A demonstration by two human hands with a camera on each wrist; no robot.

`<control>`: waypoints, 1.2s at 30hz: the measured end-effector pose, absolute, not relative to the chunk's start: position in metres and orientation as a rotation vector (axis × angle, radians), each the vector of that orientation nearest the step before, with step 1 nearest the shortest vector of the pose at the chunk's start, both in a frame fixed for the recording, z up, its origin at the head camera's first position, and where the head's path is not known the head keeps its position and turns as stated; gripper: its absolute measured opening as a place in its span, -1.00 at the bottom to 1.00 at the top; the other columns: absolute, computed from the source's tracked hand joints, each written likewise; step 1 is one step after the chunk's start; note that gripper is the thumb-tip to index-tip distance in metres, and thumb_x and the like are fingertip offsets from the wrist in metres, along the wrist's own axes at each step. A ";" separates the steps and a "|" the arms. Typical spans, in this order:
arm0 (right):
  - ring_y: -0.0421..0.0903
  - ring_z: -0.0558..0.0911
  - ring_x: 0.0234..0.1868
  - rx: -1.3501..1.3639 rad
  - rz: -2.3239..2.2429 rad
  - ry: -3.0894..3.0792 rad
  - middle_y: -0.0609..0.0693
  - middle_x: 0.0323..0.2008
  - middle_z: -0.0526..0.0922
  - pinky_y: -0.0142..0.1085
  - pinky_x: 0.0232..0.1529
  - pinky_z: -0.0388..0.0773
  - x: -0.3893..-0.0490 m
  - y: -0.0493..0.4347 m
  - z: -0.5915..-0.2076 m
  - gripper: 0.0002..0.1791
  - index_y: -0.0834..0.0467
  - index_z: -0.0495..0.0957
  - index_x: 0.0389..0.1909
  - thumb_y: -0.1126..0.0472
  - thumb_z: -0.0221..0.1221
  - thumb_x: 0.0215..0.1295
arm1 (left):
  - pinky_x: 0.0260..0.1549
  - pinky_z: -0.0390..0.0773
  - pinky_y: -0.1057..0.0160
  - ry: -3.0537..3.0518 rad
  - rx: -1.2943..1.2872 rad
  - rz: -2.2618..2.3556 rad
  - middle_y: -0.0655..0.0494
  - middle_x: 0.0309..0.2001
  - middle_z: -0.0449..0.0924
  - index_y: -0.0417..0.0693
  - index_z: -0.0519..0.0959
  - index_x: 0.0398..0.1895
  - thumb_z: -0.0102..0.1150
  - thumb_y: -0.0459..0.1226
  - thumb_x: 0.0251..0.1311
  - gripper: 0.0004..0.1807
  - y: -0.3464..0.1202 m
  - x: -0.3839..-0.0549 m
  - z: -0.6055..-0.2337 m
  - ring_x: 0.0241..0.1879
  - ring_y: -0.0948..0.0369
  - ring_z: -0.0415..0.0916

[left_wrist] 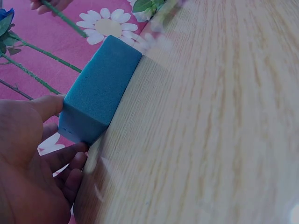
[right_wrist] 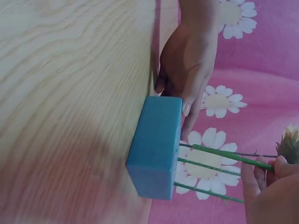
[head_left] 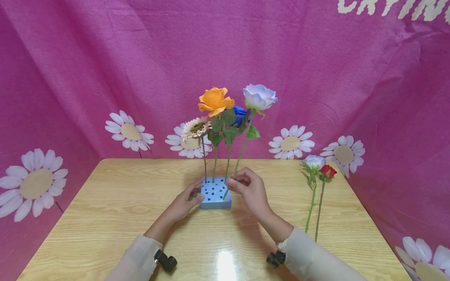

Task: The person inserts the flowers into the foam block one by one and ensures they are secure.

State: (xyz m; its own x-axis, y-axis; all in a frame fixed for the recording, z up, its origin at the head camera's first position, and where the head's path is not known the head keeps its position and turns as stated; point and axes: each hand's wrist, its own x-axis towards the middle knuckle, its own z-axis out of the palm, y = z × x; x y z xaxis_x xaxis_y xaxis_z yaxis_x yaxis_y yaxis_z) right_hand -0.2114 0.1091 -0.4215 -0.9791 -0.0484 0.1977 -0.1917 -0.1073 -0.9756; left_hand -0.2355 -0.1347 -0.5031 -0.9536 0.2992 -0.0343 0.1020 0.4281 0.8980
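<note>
A light-blue foam block (head_left: 215, 205), its top pierced with several holes, stands on the table. My left hand (head_left: 184, 203) grips its left side, thumb at the near edge and fingers round behind. My right hand (head_left: 251, 190) pinches the green stem of a pale lavender rose (head_left: 259, 97). That stem slants down, and its lower end hovers just above the block's front right part, apart from it in the right wrist view. Upright in the block's back row are a cream gerbera (head_left: 197, 128), an orange rose (head_left: 215, 101) and a blue rose (head_left: 240, 116), partly hidden by leaves.
On the right of the wooden table (head_left: 119, 195) lie another pale lavender rose (head_left: 314, 161) and a red rose (head_left: 328, 171), stems toward me. A pink cloth (head_left: 168, 58) printed with white daisies hangs behind and along both sides.
</note>
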 end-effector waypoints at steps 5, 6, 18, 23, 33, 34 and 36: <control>-0.17 0.77 -0.29 0.337 2.141 -2.099 0.25 -0.29 0.75 -0.19 -0.13 0.77 -0.214 0.100 -0.419 -0.84 0.42 0.55 -0.24 0.45 0.35 0.29 | 0.47 0.19 -0.22 2.490 0.358 1.547 -0.20 0.45 0.39 0.11 0.14 0.64 0.13 -0.13 0.52 -0.30 -0.135 -0.235 -0.504 0.45 -0.19 0.29; -0.18 0.77 -0.29 0.345 2.137 -2.106 0.24 -0.29 0.75 -0.19 -0.14 0.77 -0.215 0.098 -0.419 -0.84 0.42 0.55 -0.23 0.44 0.35 0.29 | 0.47 0.19 -0.23 2.489 0.360 1.548 -0.20 0.45 0.39 0.11 0.14 0.64 0.13 -0.13 0.52 -0.29 -0.136 -0.235 -0.504 0.45 -0.19 0.29; -0.19 0.71 -0.29 0.354 2.063 -2.197 0.15 -0.32 0.75 -0.26 -0.19 0.76 -0.230 0.075 -0.425 -0.85 0.36 0.60 -0.25 0.44 0.38 0.25 | 0.46 0.20 -0.24 2.465 0.355 1.556 -0.20 0.47 0.36 0.11 0.14 0.64 0.13 -0.12 0.51 -0.29 -0.135 -0.233 -0.499 0.46 -0.20 0.27; -0.17 0.71 -0.27 0.387 2.035 -2.219 0.15 -0.31 0.74 -0.24 -0.17 0.77 -0.237 0.066 -0.428 -0.87 0.33 0.59 -0.27 0.40 0.37 0.28 | 0.48 0.19 -0.20 2.467 0.351 1.548 -0.20 0.47 0.36 0.09 0.13 0.64 0.13 -0.11 0.52 -0.29 -0.135 -0.234 -0.500 0.48 -0.18 0.25; -0.16 0.71 -0.28 0.400 1.994 -2.225 0.20 -0.32 0.74 -0.27 -0.20 0.76 -0.247 0.055 -0.433 -0.87 0.35 0.61 -0.27 0.41 0.38 0.26 | 0.48 0.18 -0.22 2.456 0.342 1.544 -0.21 0.47 0.35 0.10 0.10 0.65 0.12 -0.11 0.53 -0.28 -0.135 -0.235 -0.500 0.49 -0.19 0.24; -0.15 0.72 -0.28 0.397 1.992 -2.230 0.20 -0.32 0.74 -0.27 -0.20 0.76 -0.248 0.054 -0.434 -0.87 0.35 0.61 -0.28 0.41 0.38 0.26 | 0.48 0.18 -0.23 2.454 0.339 1.544 -0.21 0.47 0.35 0.11 0.10 0.65 0.11 -0.11 0.53 -0.28 -0.136 -0.235 -0.500 0.49 -0.20 0.23; -0.10 0.72 -0.28 0.389 1.986 -2.242 0.21 -0.32 0.74 -0.26 -0.20 0.76 -0.249 0.053 -0.435 -0.88 0.34 0.62 -0.28 0.41 0.38 0.26 | 0.47 0.18 -0.24 2.451 0.335 1.544 -0.22 0.48 0.34 0.10 0.10 0.66 0.12 -0.10 0.53 -0.27 -0.136 -0.235 -0.500 0.49 -0.21 0.23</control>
